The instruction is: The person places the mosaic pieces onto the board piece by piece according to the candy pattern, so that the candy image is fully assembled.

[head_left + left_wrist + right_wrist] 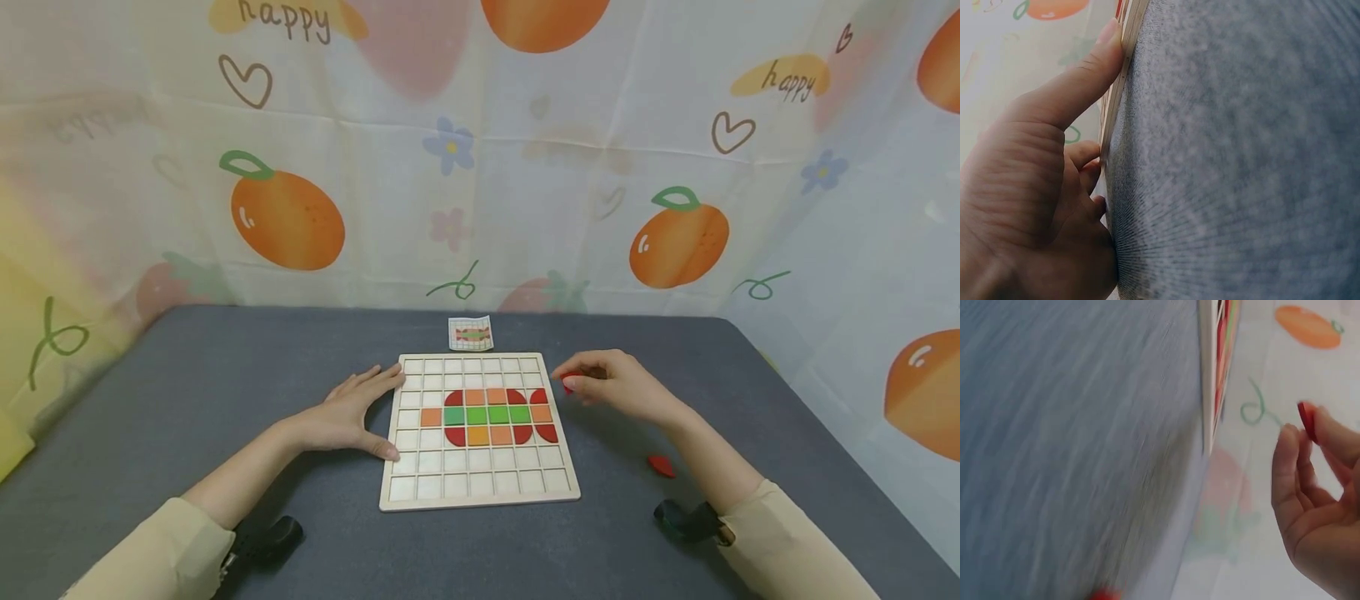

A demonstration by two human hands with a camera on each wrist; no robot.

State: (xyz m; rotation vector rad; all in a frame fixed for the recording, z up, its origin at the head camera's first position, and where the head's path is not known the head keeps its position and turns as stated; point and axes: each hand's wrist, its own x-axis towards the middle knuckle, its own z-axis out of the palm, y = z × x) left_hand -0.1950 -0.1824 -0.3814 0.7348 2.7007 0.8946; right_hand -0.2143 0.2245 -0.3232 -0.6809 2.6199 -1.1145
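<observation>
A square wooden grid board [480, 483] lies on the dark table, with red, orange and green tiles set in its middle rows. Along its left edge rests my left hand [341, 421], fingers spread, thumb and fingertips touching the rim. In the left wrist view the thumb [1094, 69] presses the board's side [1119, 94]. Just off the board's right edge, my right hand [618, 385] pinches a small red tile [567, 383] between thumb and fingers. The right wrist view shows that red tile [1307, 422] edge-on, held above the table. Another red tile [662, 467] lies on the table below the right forearm.
A small pattern card [471, 333] with a printed grid lies behind the board. The dark grey table [315, 533] reaches back to a fabric backdrop [555, 225] printed with oranges. Each forearm wears a black wrist strap [686, 523].
</observation>
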